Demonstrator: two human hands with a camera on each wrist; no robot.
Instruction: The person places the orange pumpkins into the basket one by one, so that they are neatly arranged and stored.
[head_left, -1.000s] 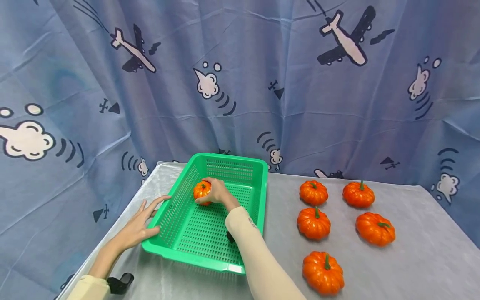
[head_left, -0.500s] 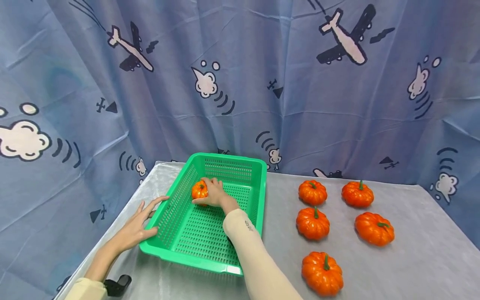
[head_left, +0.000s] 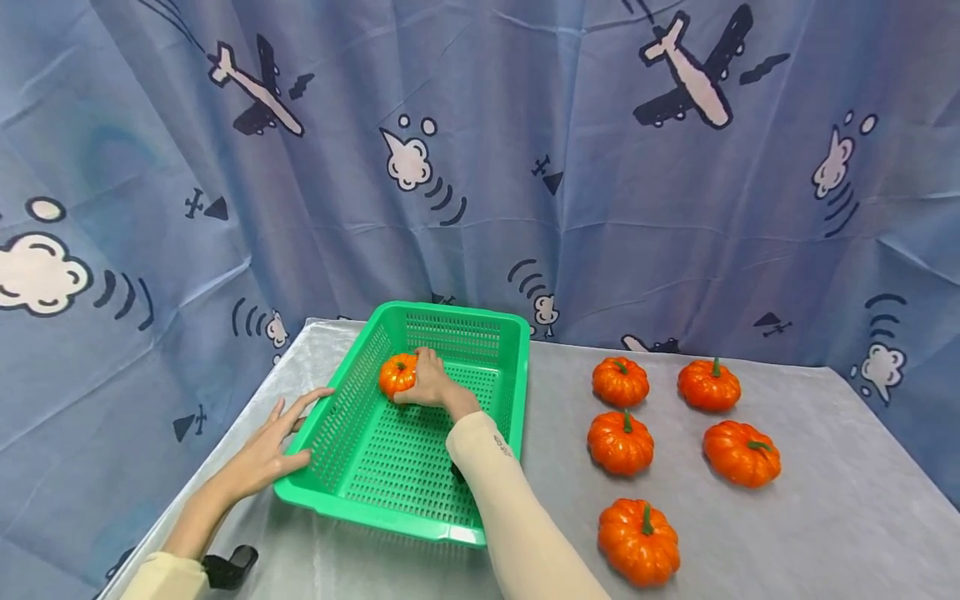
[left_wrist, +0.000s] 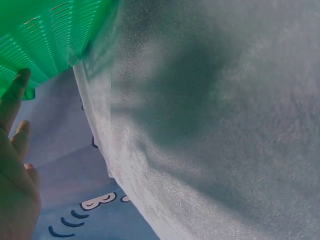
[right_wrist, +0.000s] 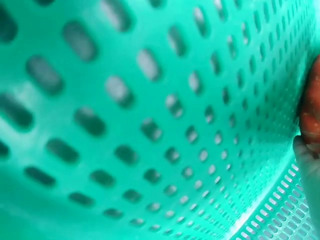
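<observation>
In the head view a small orange pumpkin [head_left: 396, 375] sits in the far left part of a green perforated plastic basket [head_left: 390, 527]. My right hand [head_left: 433, 385] is at its right side, thumb by the front and fingers behind, loosely spread. The right wrist view shows a fingertip against the pumpkin [right_wrist: 311, 107]; the rest of that hand is out of frame. My left hand [head_left: 264, 450] rests on the basket's left rim with fingers spread. In the left wrist view, a fingertip of the left hand [left_wrist: 17, 170] meets the basket wall [left_wrist: 50, 40].
Several more pumpkins stand on the grey cloth-covered table [head_left: 555, 500] right of the basket, the nearest pumpkin [head_left: 639, 542] close to the front. A blue curtain [head_left: 480, 167] with printed airplanes hangs behind and to the left. The table's left edge runs beside my left arm.
My right fingers have loosened and drawn slightly right from the pumpkin, which shows more now. It stays in the same part of the basket. My left hand keeps its place; the view shifts slightly.
</observation>
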